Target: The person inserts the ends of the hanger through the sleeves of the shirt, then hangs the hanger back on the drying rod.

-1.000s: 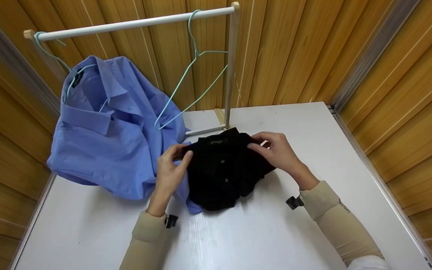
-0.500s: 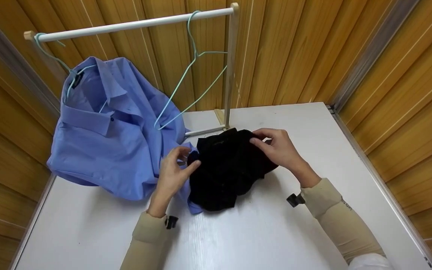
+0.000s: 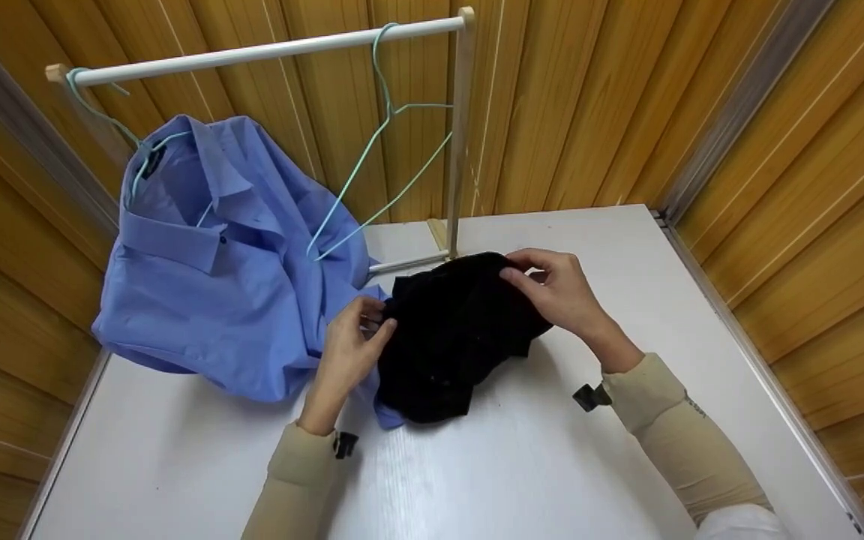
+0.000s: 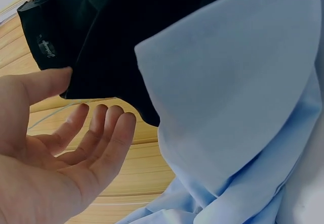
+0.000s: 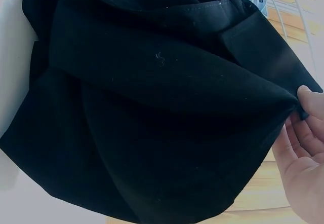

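Observation:
A crumpled black shirt (image 3: 462,337) is held up a little over the table in the head view, its buttons out of sight. My right hand (image 3: 556,289) pinches its upper right edge between thumb and fingers; the right wrist view shows this right hand (image 5: 306,143) at a corner of the cloth. At the shirt's left edge, my left hand (image 3: 349,341) touches the cloth with its thumb. In the left wrist view the left hand (image 4: 61,153) has its fingers spread apart from the thumb, below the black fabric. A label (image 4: 46,46) shows inside the shirt there.
A blue shirt (image 3: 207,292) hangs on a light-green hanger at the rack's left, part of it lying behind the black shirt. Another hanger (image 3: 357,165) hangs bare from the rack bar (image 3: 267,51). Wood-patterned walls (image 3: 567,105) enclose the white table (image 3: 612,255).
My left hand has loosened from the black shirt's left edge and shifted slightly. My right hand has risen a little, and the upper cloth now covers the buttons in the head view.

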Demonstrator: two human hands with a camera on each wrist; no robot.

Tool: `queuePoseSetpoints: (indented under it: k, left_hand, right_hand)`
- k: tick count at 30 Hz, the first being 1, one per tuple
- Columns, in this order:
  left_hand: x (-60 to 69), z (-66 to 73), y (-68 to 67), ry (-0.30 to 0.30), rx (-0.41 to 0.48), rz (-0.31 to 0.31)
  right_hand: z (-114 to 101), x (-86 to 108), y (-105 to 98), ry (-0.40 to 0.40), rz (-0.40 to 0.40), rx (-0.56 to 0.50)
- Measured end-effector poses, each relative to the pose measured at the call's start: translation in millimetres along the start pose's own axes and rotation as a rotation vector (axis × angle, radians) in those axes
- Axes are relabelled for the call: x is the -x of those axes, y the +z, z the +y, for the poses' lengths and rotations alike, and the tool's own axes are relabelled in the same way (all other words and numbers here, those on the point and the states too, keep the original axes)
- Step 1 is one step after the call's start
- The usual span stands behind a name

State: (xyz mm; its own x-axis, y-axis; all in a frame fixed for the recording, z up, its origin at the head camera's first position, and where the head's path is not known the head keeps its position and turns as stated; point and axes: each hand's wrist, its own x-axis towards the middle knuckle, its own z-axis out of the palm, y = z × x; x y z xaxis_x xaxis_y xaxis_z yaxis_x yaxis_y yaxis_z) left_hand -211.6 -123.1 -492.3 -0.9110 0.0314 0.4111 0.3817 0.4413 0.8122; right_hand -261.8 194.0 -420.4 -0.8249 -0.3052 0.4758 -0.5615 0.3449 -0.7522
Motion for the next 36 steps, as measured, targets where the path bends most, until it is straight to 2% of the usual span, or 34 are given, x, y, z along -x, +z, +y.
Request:
queuePoseSetpoints:
  k: [6,11,15,19,22,25,31,36]
  left_hand:
    - [-4.3,2.7,-5.4,0.014,-0.021,0.071]
    - [-6.7,3.1,-11.0,0.035,-0.013,0.148]
    - [-8.6,4.6,-16.5,0.037,-0.045,0.265]
    - [-11.6,8.2,-24.4,0.045,-0.037,0.402]
    - [-15.4,11.4,-30.3,0.067,-0.015,0.460]
    - [-19.6,14.6,-35.0,0.088,-0.010,0.470]
    - [-27.9,22.5,-42.9,0.144,-0.030,0.450]
    - [-35.3,27.7,-48.9,0.149,0.001,0.414]
  right_hand:
    - [-6.5,-1.5,0.0,0.018,-0.027,0.021]
    - [-28.0,-1.9,-2.4,0.025,-0.047,0.028]
    - [-43.9,-1.2,-5.9,0.042,-0.065,0.024]
    - [-43.9,0.0,-7.9,0.066,-0.076,0.017]
    - [-41.0,1.0,-8.8,0.073,-0.084,0.011]
    - [-40.1,2.1,-9.0,0.078,-0.094,0.019]
    - [-37.9,3.6,-9.2,0.087,-0.105,0.033]
    - [-34.4,4.9,-9.2,0.093,-0.114,0.042]
